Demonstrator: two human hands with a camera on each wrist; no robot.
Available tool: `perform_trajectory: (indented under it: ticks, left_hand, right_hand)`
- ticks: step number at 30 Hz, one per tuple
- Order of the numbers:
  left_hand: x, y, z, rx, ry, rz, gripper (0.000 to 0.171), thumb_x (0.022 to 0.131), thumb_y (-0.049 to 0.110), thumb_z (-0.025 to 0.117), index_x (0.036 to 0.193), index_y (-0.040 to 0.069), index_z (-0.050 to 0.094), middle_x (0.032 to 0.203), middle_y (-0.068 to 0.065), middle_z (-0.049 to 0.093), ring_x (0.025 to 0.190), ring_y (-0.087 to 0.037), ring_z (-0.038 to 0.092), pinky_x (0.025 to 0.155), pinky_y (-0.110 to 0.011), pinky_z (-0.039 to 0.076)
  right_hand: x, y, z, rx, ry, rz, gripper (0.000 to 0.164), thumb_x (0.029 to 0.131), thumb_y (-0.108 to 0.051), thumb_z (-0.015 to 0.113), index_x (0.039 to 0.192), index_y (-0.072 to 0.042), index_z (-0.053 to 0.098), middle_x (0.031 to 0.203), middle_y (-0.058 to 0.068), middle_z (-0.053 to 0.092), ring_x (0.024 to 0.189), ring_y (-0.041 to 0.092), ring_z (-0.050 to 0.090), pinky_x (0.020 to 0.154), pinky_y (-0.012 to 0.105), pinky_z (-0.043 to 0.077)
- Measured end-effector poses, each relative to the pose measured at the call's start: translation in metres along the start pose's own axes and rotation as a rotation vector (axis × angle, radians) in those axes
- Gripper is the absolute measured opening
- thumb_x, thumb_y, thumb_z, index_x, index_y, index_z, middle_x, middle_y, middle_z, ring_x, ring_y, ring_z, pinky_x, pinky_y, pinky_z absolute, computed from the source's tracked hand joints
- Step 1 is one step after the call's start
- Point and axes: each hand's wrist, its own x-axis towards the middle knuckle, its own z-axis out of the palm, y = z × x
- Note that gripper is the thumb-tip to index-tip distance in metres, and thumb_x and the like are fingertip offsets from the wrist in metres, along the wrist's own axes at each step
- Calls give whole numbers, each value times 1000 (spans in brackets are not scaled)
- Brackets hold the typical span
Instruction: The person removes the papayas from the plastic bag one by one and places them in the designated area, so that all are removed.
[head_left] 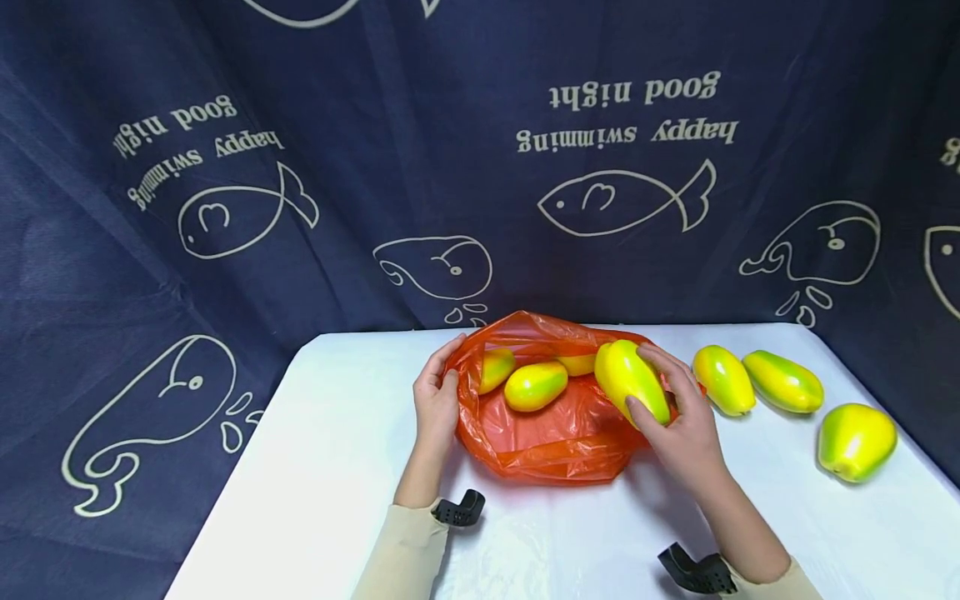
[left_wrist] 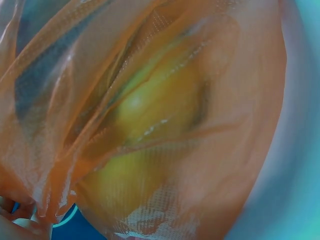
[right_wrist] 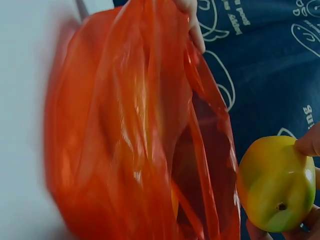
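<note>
A red plastic bag (head_left: 555, 467) lies with its mouth spread toward me. My left hand (head_left: 437, 396) grips its left rim, the thumb and fingers pinching the film. Inside are a yellow-green papaya (head_left: 536, 387) in the middle, another papaya (head_left: 495, 368) at the left and a partly hidden one (head_left: 577, 364) behind. My right hand (head_left: 686, 417) holds a larger papaya (head_left: 630, 379) tilted at the right side of the bag mouth. In the right wrist view that papaya (right_wrist: 275, 185) is beside the bag's edge, stem end showing. Through the film, the left wrist view shows blurred yellow fruit (left_wrist: 155, 110).
Right of the bag on the white table (head_left: 337, 433) lie two long papayas, one papaya (head_left: 723, 381) nearer the bag and one papaya (head_left: 783, 382) beyond it. A rounder papaya (head_left: 857, 442) sits near the right edge. A dark blue printed curtain (head_left: 450, 167) hangs behind the table.
</note>
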Motion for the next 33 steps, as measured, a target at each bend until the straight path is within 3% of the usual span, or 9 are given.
perform_trajectory:
  ticks: [10, 25, 31, 33]
  left_hand:
    - [2, 1, 1, -2, 6, 12, 45, 98, -5, 41, 132, 13, 64, 139, -3, 63, 133, -18, 56, 106, -22, 49]
    - [1, 0, 1, -23, 1, 22, 45, 97, -7, 42, 131, 11, 64, 138, -4, 64, 133, -19, 56, 107, -24, 49]
    - [1, 0, 0, -12, 13, 13, 45, 97, -6, 42, 132, 12, 65, 139, -4, 64, 133, -20, 56, 107, -25, 49]
    - [1, 0, 0, -13, 14, 5, 46, 97, -6, 42, 131, 14, 65, 138, -3, 64, 133, -19, 56, 107, -25, 49]
  right_hand:
    - [-10, 21, -27, -36, 83, 41, 67, 88, -10, 71, 148, -28, 46, 149, -7, 47, 122, -10, 36, 88, -2, 33]
    - [-24, 77, -66, -117, 177, 99, 64, 86, -5, 71, 145, -17, 51, 134, -38, 41, 114, -18, 34, 75, 3, 32]
    - [-30, 94, -73, -89, 196, 211, 63, 89, -8, 68, 147, -19, 49, 127, -38, 39, 113, -17, 34, 75, 1, 31]
    - [-33, 99, -75, -120, 195, 263, 63, 90, -12, 68, 149, -21, 47, 133, -30, 43, 114, -17, 33, 75, 2, 30]
